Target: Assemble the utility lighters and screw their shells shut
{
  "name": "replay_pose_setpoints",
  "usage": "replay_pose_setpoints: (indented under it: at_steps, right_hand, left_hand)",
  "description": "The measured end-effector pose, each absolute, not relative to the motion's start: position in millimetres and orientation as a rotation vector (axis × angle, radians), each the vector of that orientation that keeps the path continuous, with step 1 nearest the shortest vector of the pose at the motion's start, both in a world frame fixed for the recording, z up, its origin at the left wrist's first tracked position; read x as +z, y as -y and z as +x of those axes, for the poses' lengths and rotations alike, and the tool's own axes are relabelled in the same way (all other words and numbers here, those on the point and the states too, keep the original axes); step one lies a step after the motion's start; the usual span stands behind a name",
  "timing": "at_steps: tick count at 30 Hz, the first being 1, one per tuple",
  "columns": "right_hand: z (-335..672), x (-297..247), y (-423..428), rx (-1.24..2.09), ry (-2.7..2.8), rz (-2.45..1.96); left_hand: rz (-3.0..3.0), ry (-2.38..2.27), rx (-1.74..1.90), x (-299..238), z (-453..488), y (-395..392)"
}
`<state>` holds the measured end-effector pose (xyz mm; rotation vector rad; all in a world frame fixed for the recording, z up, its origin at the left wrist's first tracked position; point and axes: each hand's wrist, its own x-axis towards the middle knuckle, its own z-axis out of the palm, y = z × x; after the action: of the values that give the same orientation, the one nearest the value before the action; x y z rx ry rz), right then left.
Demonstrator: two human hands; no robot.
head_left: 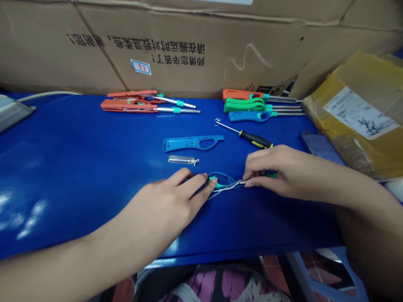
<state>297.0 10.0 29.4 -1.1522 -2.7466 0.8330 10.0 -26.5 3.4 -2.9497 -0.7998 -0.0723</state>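
Head view shows the blue casing with pale wires

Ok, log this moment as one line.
left hand: fingers on blue lighter shell | right hand: pinching metal piece | beyond: clear canister, loose blue half, screwdriver

A glossy blue desk is stretching across the middle of the frame, catching white light in patches at the left, while a large brown cardboard box is standing along the top. Reddish floor tiles are showing below, beside a pale blue stool-like frame at lower right.
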Motion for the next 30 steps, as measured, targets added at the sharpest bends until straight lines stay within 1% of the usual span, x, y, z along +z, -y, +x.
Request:
replay_pose_setpoints:
  at_steps: [4,9,19,22,25,28,30]
  right_hand:
    - [293.1,30.9,-5.6,0.686,2.792,-1.083]
    - [287.9,29.6,-1.3,0.617,2.833,-1.035]
    - [293.8,22.4,6.4,0.364,2.962,-1.024]
    - [290.6,22.0,6.1,0.370,2.936,-1.063]
    - [289.4,23.9,3.3,0.464,2.889,-1.168]
    - [290.3,26.5,-0.6,0.572,2.849,-1.144]
    - [290.3,26.9,-1.2,0.568,2.844,-1.105]
  left_hand:
    - [-2.952,0.778,-0.082,1.3,9.5,26.0]
    - [-2.958,0.770,-0.066,0.8,8.7,26.3]
    - [-2.958,0.786,-0.051,4.2,9.4,25.0]
    - [-2.968,0.799,-0.028,4.8,8.6,24.9]
    - [-2.970,0.789,-0.020,5.0,7.7,24.4]
    - [-2.960,0.781,-0.025,4.3,7.8,23.3]
    - [-2.951,0.780,-0.033,3.5,8.4,22.6]
